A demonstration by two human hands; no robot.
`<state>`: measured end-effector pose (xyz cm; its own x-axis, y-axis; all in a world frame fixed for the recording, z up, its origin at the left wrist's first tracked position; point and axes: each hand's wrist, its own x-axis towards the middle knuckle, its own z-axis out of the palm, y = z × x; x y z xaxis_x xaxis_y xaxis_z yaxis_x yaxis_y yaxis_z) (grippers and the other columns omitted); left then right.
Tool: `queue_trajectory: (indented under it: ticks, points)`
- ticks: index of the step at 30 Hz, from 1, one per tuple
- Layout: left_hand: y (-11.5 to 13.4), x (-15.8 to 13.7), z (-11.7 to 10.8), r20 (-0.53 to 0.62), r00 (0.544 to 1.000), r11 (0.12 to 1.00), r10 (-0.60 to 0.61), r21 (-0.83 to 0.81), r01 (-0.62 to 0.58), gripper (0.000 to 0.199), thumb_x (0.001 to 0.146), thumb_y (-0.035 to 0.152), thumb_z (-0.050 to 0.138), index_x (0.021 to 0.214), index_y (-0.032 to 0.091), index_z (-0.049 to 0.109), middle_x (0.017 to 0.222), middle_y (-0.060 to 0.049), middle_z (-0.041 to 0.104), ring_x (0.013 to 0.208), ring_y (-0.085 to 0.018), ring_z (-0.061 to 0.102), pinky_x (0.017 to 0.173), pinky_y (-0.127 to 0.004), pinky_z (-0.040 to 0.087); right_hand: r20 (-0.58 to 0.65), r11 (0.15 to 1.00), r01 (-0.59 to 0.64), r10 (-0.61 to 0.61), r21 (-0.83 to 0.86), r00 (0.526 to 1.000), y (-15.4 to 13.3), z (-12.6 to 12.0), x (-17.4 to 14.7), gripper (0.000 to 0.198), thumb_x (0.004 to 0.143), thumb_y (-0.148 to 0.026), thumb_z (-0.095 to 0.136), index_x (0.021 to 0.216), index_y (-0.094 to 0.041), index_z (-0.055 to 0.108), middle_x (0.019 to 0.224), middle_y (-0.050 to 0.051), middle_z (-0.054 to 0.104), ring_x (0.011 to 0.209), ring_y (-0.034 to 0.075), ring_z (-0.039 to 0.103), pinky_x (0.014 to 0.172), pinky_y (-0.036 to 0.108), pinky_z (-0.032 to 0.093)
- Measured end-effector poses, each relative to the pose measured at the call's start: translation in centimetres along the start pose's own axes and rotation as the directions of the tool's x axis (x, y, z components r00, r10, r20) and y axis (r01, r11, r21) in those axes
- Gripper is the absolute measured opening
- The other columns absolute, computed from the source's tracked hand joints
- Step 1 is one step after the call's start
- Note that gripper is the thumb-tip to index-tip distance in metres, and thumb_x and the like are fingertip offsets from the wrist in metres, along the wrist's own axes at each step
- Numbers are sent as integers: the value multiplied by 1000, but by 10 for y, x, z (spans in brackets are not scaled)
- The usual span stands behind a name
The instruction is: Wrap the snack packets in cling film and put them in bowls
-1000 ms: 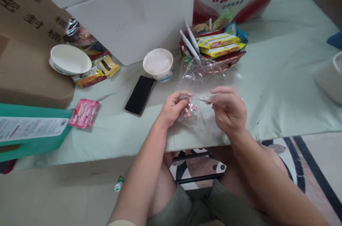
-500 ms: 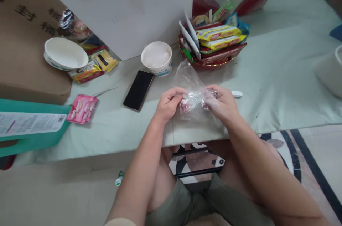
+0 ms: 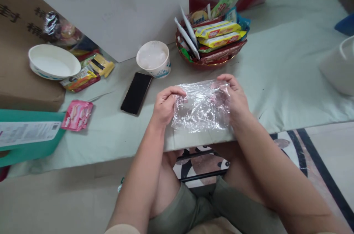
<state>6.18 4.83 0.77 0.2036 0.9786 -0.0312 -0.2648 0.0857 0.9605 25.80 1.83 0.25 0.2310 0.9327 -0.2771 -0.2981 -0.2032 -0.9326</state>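
Observation:
A crinkled clear plastic bag [image 3: 203, 110] is stretched between my two hands, just above the table's front edge. My left hand [image 3: 167, 104] pinches its left side between thumb and fingers. On the right side, my right hand [image 3: 233, 95] grips the plastic, some fingers showing through the film. Beyond the bag stands a paper cup [image 3: 153, 58] with clear film over its top. A black phone [image 3: 136, 93] lies flat to the left of my left hand.
Behind the bag, a red bowl [image 3: 212, 65] holds several wrapped snacks. At left are a pink snack packet [image 3: 77, 115], a green folder-like holder [image 3: 33, 152], a white paper bowl [image 3: 54, 62] and a brown carton [image 3: 16, 60]. A white bucket [image 3: 339, 66] stands far right.
The bunched bag has been spread out flat between my hands, which have moved slightly apart. The white object by my right hand no longer shows. The view has shifted a little.

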Motion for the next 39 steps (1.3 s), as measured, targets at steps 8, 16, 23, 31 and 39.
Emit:
queue_trajectory:
  ticks: [8, 16, 23, 31, 39]
  points:
    - [0, 2, -11, -9, 998, 998, 64, 8, -64, 18, 73, 24, 60, 76, 18, 77, 88, -7, 64, 85, -17, 62, 69, -27, 55, 117, 993, -27, 14, 112, 993, 1, -3, -4, 54, 81, -68, 58, 122, -35, 49, 110, 4, 66, 85, 21, 70, 69, 37, 57]
    - [6, -2, -19, -90, 991, 983, -95, -168, 78, 47, 69, 34, 80, 112, 32, 62, 106, -1, 64, 98, -19, 69, 77, -30, 58, 96, 1000, -9, 11, -11, 995, 8, 11, -11, 53, 71, -37, 80, 115, -29, 51, 88, -2, 64, 69, 14, 63, 67, 32, 55]
    - [9, -3, -15, 117, 850, 825, -514, -205, 527, 43, 65, 27, 85, 103, 17, 68, 93, -5, 77, 77, -16, 73, 72, -27, 56, 105, 996, 92, -93, 19, 990, 11, 14, -12, 64, 73, -39, 79, 128, -36, 45, 99, -1, 66, 82, 16, 70, 83, 38, 59]
    - [12, -5, -9, 33, 874, 874, -485, -19, 485, 25, 60, 27, 79, 76, 17, 63, 68, -1, 73, 56, -14, 68, 47, -21, 47, 118, 990, -120, 111, 73, 987, 5, 11, -13, 54, 67, -43, 82, 111, -28, 55, 106, 2, 68, 77, 14, 65, 64, 29, 54]
    - [12, -5, -10, -89, 941, 945, -325, 3, 327, 17, 61, 27, 72, 74, 21, 63, 41, 8, 51, 31, -8, 42, 29, -20, 27, 257, 940, -338, 316, 44, 913, 3, 19, -19, 42, 72, -50, 76, 99, -23, 60, 70, -2, 64, 52, 12, 55, 50, 26, 43]
